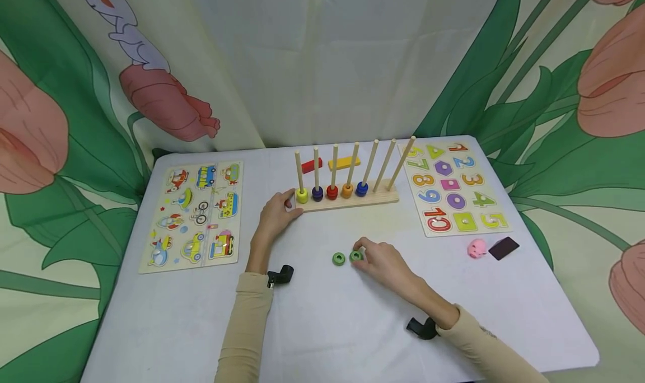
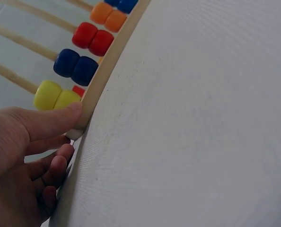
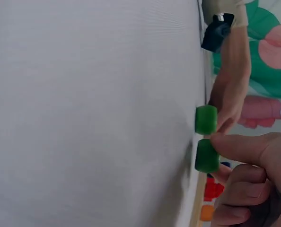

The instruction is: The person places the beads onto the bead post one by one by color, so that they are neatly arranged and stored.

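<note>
A wooden peg stand (image 1: 347, 203) with several upright rods lies across the table. Yellow beads (image 1: 302, 196), dark blue beads (image 1: 317, 193), red beads (image 1: 331, 192), orange beads (image 1: 346, 191) and blue beads (image 1: 361, 189) sit low on its rods; the two rightmost rods are bare. My left hand (image 1: 274, 216) grips the stand's left end, thumb along the front edge in the left wrist view. In front of the stand, my right hand (image 1: 387, 266) pinches a green bead (image 3: 207, 156) between thumb and index finger. Just left of it lies another green bead (image 1: 339, 258).
A vehicle puzzle board (image 1: 194, 215) lies at the left, a number and shape board (image 1: 443, 184) at the right. Behind the stand are a red block (image 1: 312, 165) and a yellow block (image 1: 344, 163). A pink pig figure (image 1: 476, 248) and a dark rectangular piece (image 1: 503, 248) lie front right.
</note>
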`<state>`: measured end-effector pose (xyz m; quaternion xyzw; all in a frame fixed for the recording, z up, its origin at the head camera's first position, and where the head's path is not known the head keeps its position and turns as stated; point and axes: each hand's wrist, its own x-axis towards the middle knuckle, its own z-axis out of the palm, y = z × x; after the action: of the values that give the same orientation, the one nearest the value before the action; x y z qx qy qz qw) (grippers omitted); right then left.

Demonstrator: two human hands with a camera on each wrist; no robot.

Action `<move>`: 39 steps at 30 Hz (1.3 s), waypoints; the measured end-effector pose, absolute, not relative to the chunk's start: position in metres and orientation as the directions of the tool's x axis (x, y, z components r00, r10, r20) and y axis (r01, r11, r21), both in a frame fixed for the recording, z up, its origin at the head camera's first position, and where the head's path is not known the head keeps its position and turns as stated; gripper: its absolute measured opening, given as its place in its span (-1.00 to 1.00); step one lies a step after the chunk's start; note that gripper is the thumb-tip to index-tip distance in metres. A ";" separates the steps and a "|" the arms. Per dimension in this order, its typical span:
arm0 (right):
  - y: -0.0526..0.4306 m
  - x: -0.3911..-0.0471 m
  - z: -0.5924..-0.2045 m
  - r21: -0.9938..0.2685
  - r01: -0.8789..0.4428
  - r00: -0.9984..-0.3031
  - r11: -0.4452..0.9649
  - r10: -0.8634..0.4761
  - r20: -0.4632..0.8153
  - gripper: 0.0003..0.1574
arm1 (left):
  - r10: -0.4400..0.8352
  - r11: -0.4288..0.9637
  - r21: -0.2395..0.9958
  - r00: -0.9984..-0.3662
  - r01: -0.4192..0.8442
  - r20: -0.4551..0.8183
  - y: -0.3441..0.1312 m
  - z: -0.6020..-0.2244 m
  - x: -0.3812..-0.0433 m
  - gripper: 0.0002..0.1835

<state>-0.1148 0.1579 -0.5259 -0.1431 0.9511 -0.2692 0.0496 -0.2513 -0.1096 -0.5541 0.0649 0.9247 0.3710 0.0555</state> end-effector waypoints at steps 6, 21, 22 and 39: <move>0.157 -0.128 -0.493 -0.538 -0.317 -0.947 0.781 -0.293 0.132 -0.66 | 0.148 0.710 0.701 -0.988 0.069 -0.052 -0.110 -0.555 -0.251 -0.28; 0.190 -0.198 -0.380 -0.472 -0.277 -0.884 0.837 -0.029 0.467 -0.54 | 0.148 0.707 0.703 -0.988 0.071 -0.049 -0.108 -0.554 -0.249 -0.28; 0.191 -0.201 -0.376 -0.462 -0.260 -0.878 0.848 -0.008 0.479 -0.54 | 0.149 0.707 0.703 -0.988 0.075 -0.045 -0.108 -0.553 -0.249 -0.29; 0.185 -0.203 -0.405 -0.455 -0.313 -0.816 0.834 0.009 0.577 -0.49 | 0.145 0.704 0.707 -0.989 0.073 -0.043 -0.109 -0.556 -0.249 -0.29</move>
<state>-0.2027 0.1851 -0.4054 -0.0833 0.9123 -0.2757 -0.2912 -0.2485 -0.1086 -0.5557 0.0591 0.9217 0.3804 0.0475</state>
